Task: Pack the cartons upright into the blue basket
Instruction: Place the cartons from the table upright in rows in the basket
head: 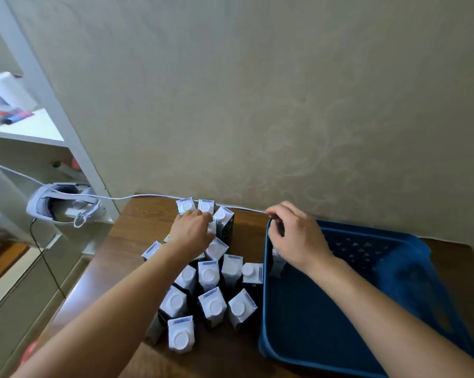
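Several white-topped dark cartons stand upright in a cluster on the wooden table, left of the blue basket. My left hand reaches over the back of the cluster, its fingers curled round one carton. My right hand is at the basket's far left corner, curled over a carton that stands against the basket's left wall and is mostly hidden by the hand. The rest of the basket's floor shows bare blue.
A patterned wall runs close behind the table, with a white cable along its foot. A white headset sits on a white shelf unit to the left. The table's left edge drops to the floor.
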